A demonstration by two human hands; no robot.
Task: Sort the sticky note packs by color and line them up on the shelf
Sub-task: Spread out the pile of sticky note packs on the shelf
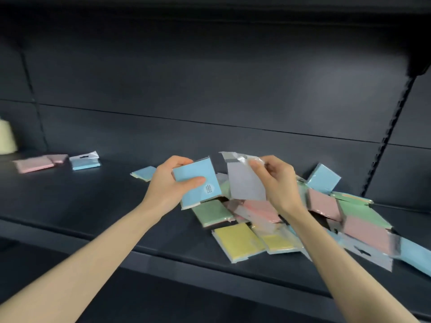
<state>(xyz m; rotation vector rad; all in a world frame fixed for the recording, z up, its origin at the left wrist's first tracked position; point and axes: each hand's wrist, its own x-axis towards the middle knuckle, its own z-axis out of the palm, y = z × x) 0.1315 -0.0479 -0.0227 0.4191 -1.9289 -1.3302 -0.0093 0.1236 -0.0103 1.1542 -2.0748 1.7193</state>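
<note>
Above the shelf's (93,206) mixed pile (238,241), the left hand (168,183) grips a blue pack (198,180); the right hand (277,180) pinches a pale lilac pack (245,185); pink packs (35,164) and a second blue pack (85,162) lie far left.

The dark shelf (93,206) is looking like painted metal, smooth and matt. The heap of packs (235,241) is showing pastel paper under thin clear plastic wrap, glinting glossy in places. The blue pack (200,170) is looking flat and matt; the lilac pack (245,185) is shining along its crinkled plastic top.
</note>
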